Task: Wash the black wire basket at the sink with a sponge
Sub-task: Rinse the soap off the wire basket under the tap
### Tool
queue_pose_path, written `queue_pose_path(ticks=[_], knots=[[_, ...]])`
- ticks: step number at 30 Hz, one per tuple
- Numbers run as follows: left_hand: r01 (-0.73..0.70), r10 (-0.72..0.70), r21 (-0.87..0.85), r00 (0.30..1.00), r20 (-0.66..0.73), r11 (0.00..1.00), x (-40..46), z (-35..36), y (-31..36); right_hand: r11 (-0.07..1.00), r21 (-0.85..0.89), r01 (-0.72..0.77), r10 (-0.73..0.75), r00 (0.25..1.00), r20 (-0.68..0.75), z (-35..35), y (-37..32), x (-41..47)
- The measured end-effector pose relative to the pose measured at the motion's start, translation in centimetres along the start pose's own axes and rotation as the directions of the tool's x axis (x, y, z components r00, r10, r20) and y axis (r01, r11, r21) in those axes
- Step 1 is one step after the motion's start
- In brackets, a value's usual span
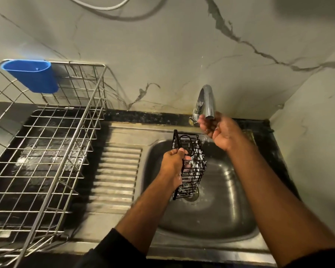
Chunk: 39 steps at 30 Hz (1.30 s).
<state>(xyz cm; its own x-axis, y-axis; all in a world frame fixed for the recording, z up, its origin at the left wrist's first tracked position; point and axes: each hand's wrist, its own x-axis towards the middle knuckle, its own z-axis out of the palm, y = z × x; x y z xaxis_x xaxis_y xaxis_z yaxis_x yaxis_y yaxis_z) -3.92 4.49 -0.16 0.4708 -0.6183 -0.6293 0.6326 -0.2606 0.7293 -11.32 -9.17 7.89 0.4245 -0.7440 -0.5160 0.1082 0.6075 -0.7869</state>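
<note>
Both forearms reach in over steel sink (230,225). L hand (172,161) grips black wire basket (191,167) by its side, long axis upright, foam-flecked, above drain. R hand (219,130) cupped, relaxed, under chrome tap (207,101), up-right of basket. No sponge visible.

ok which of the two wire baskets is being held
The small black wire basket, gripped by the left hand over the sink. The large steel dish rack sits untouched on the counter.
</note>
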Motion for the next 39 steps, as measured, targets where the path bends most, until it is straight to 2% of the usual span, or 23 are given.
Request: queue_pose_path(ticks=[2, 5, 8, 11, 13, 14, 16, 17, 18, 20, 23, 25, 27, 31, 33, 35, 38, 39], knots=[[0.0, 0.0, 0.018, 1.0, 0.021, 1.0, -0.5, 0.4, -0.1, 0.986, 0.158, -0.046, 0.051, 0.998, -0.027, 0.4, 0.1, 0.4], [-0.03, 0.027, 0.068, 0.998, 0.054, 0.997, -0.8, 0.7, -0.2, 0.988, 0.1, -0.121, 0.111, 0.989, 0.097, 1.2, 0.8, 0.6], [-0.056, 0.051, 0.077, 0.997, 0.065, 0.995, -1.1, 0.6, 0.0, 0.972, 0.178, -0.155, 0.121, 0.975, 0.186, 1.2, 1.1, 1.2], [-0.058, 0.05, 0.091, 0.995, 0.085, 0.994, -1.5, 0.2, -0.3, 0.979, -0.134, -0.155, 0.181, 0.96, 0.214, 0.2, 1.4, 1.3], [-0.065, 0.056, 0.086, 0.993, 0.105, 0.994, -1.5, -0.1, -0.4, 0.938, -0.336, -0.086, 0.156, 0.97, 0.188, -0.5, 1.3, 0.9], [-0.066, 0.057, 0.076, 0.992, 0.111, 0.995, -1.4, -0.1, -0.4, 0.885, -0.464, -0.038, 0.125, 0.98, 0.158, -0.9, 1.2, 0.7], [-0.054, 0.049, 0.039, 0.991, 0.123, 0.998, -1.3, -0.1, -0.3, 0.695, -0.719, 0.027, 0.062, 0.993, 0.098, -2.1, 0.9, 0.5], [-0.044, 0.04, 0.025, 0.991, 0.128, 0.999, -1.3, -0.1, -0.2, 0.638, -0.769, 0.042, 0.038, 0.996, 0.086, -2.6, 0.8, 0.6], [-0.032, 0.03, 0.017, 0.99, 0.136, 0.999, -1.3, 0.0, -0.2, 0.652, -0.756, 0.055, 0.008, 0.997, 0.08, -3.1, 0.8, 0.7], [-0.009, 0.009, -0.001, 0.991, 0.135, 1.0, -1.4, 0.2, 0.0, 0.745, -0.66, 0.102, -0.09, 0.995, 0.053, -3.4, 1.0, 1.0], [0.023, -0.019, -0.032, 0.991, 0.13, 0.999, -1.6, 0.4, 0.2, 0.805, -0.566, 0.176, -0.199, 0.98, 0.022, -3.4, 1.1, 1.1], [0.04, -0.033, -0.052, 0.991, 0.13, 0.998, -1.7, 0.6, 0.5, 0.901, -0.409, 0.145, -0.133, 0.989, 0.058, -3.3, 1.4, 1.3], [0.062, -0.05, -0.087, 0.99, 0.133, 0.994, -1.7, 0.7, 0.6, 0.989, -0.139, 0.044, -0.029, 0.994, 0.108, -2.8, 1.4, 1.6], [0.099, -0.086, -0.098, 0.988, 0.127, 0.99, -1.6, 0.3, 0.7, 0.987, 0.072, -0.141, 0.132, 0.985, 0.115, -0.3, 1.6, 2.1], [0.099, -0.086, -0.101, 0.989, 0.119, 0.99, -1.5, 0.1, 0.6, 0.966, 0.2, -0.165, 0.142, 0.982, 0.126, 0.8, 1.6, 2.7], [0.087, -0.078, -0.087, 0.992, 0.101, 0.992, -1.3, 0.0, 0.5, 0.959, 0.212, -0.191, 0.157, 0.974, 0.166, 1.4, 1.5, 3.0], [0.076, -0.069, -0.066, 0.992, 0.106, 0.995, -1.4, -0.2, 0.8, 0.963, 0.138, -0.23, 0.181, 0.936, 0.302, 0.7, 1.9, 3.0], [0.073, -0.067, -0.056, 0.992, 0.108, 0.996, -1.4, -0.2, 1.0, 0.973, 0.102, -0.205, 0.165, 0.937, 0.306, 0.3, 1.9, 3.0]])
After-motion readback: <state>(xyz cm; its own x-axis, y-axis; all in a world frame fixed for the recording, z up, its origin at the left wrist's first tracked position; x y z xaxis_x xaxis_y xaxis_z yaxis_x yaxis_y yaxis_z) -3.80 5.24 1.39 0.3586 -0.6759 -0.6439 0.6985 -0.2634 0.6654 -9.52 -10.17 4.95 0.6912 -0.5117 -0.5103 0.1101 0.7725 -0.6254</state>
